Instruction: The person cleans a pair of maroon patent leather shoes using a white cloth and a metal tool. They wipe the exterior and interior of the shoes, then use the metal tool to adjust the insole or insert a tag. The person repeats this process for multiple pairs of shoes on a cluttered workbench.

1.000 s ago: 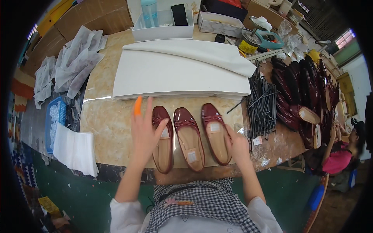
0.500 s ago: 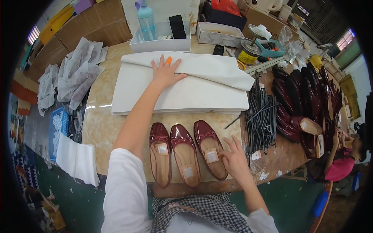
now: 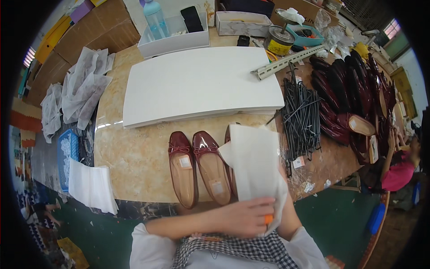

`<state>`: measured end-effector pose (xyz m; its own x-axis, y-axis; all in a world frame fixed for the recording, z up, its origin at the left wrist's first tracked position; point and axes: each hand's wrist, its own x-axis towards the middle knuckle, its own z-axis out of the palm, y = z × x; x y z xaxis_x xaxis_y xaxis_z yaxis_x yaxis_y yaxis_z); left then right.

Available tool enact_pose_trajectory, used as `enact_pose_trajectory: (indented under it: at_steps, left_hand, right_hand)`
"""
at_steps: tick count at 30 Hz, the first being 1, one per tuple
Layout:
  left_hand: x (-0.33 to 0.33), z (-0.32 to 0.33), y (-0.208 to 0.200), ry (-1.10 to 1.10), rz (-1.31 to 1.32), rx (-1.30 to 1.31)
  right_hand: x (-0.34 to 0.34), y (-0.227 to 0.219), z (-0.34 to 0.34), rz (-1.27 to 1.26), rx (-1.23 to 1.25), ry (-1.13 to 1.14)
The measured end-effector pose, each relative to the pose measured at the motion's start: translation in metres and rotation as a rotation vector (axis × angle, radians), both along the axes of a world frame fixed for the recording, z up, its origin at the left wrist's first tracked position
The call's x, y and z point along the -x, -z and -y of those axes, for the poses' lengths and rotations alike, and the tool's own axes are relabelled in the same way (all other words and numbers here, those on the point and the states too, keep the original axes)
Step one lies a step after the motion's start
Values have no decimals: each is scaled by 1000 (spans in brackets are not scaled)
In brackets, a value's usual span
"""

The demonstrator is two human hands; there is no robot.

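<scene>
Three burgundy shoes (image 3: 206, 143) in a row on table (image 3: 139, 166), rightmost mostly covered by white sheet (image 3: 255, 161).
Left hand (image 3: 246, 218) fingers clamped on sheet's lower end, sheet running up from them; right hand hidden behind it, fingers can't tell. White labels (image 3: 184, 162) inside left and middle shoes, print too small to read.

A head-worn fisheye looks down at the nearby worktable (image 3: 139, 175)
</scene>
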<state>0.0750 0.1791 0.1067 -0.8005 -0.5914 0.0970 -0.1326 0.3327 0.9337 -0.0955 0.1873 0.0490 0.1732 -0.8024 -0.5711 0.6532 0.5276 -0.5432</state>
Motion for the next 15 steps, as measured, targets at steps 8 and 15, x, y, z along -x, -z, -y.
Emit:
enact_pose_trajectory:
  at_steps: [8, 15]
  left_hand:
    - [-65, -23, 54, -858, -3, 347]
    - [-5, 18, 28, -654, -556, -970]
  right_hand:
    - [-7, -8, 3, -494, 685, -505]
    - [2, -3, 1, -1271, 769, -293]
